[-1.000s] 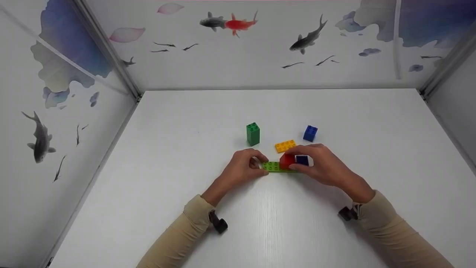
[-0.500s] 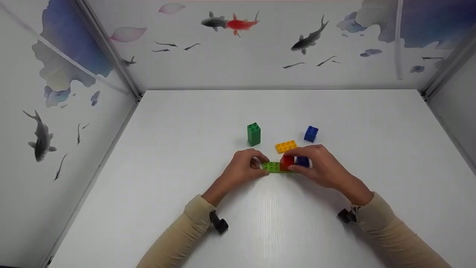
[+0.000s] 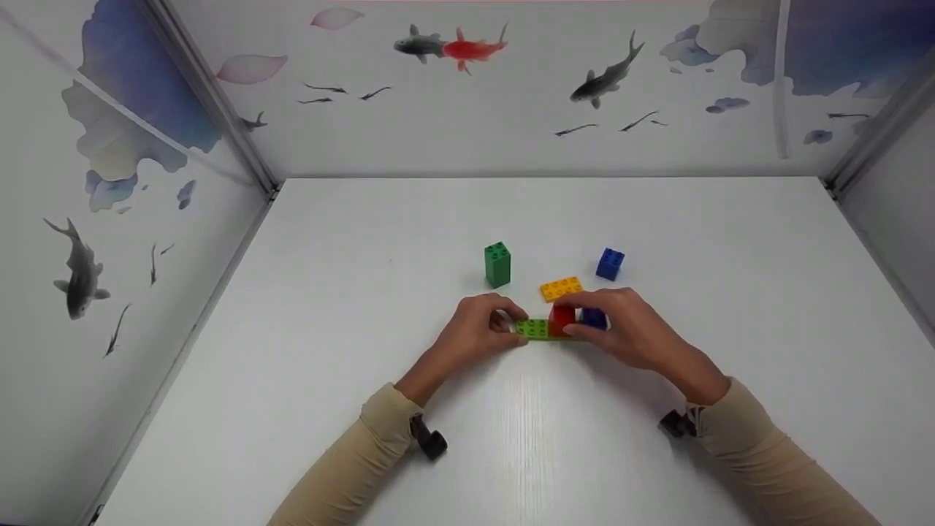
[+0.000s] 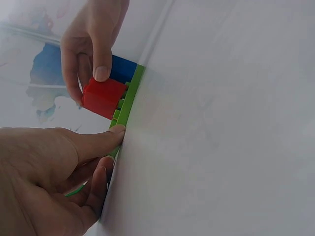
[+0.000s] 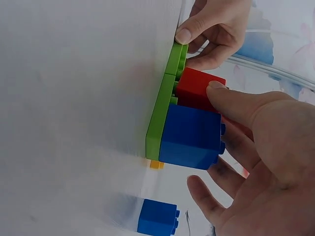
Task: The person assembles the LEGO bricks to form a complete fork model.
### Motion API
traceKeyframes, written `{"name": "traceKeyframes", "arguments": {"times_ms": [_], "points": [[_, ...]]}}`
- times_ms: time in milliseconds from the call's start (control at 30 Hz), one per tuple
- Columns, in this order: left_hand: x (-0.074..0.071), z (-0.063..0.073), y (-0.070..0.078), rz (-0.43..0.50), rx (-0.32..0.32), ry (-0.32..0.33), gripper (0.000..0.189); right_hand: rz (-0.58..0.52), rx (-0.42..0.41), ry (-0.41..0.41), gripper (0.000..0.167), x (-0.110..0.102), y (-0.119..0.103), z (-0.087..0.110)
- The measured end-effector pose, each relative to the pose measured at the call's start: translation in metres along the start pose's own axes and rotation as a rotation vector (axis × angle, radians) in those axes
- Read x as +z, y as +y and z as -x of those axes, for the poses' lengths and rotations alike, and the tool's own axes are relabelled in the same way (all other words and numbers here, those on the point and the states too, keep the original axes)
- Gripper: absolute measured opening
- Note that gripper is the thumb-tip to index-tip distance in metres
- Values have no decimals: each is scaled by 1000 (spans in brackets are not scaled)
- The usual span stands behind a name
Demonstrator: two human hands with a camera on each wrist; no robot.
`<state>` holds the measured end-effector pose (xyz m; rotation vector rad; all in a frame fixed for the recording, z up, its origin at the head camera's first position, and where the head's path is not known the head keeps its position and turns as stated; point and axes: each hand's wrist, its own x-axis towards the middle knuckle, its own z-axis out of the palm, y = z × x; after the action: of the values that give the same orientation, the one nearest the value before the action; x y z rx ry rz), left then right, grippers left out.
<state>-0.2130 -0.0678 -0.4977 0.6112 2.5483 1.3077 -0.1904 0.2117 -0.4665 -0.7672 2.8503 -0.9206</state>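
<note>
Just right of and below the centre of the head view, the red brick (image 3: 562, 323) is held on or just over the studs of the green base (image 3: 537, 328), just beside the blue brick (image 5: 189, 135). It looks to have been turned squarer to the base than a second ago, so its alignment is judged nearly reached; full seating cannot be confirmed, as studs are still seen along its underside in the left wrist view. The red brick is pinched between thumb and fingers of the right hand (image 3: 639, 332), the other fingers spread. The base's left end is pinched by the left hand (image 3: 478, 326), its place almost unchanged. Above them in the frame are seen a yellow plate (image 3: 561, 289), a second blue brick (image 3: 610, 264) and a tall green brick (image 3: 497, 265).
</note>
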Motion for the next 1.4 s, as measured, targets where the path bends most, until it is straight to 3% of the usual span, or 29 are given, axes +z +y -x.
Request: {"name": "traceKeyframes", "arguments": {"times_ms": [400, 833, 1233, 1400], "points": [[0, 0, -1, 10, 30, 5, 26, -16, 22, -26, 44, -2, 0, 0], [-1, -1, 0, 3, 20, -6, 26, 29, 24, -26, 47, 0, -1, 2], [-1, 0, -1, 18, 13, -2, 26, 182, -114, 61, 49, 2, -7, 2], [-1, 0, 0, 26, 7, -1, 26, 171, -119, 67, 46, 3, -4, 2]]}}
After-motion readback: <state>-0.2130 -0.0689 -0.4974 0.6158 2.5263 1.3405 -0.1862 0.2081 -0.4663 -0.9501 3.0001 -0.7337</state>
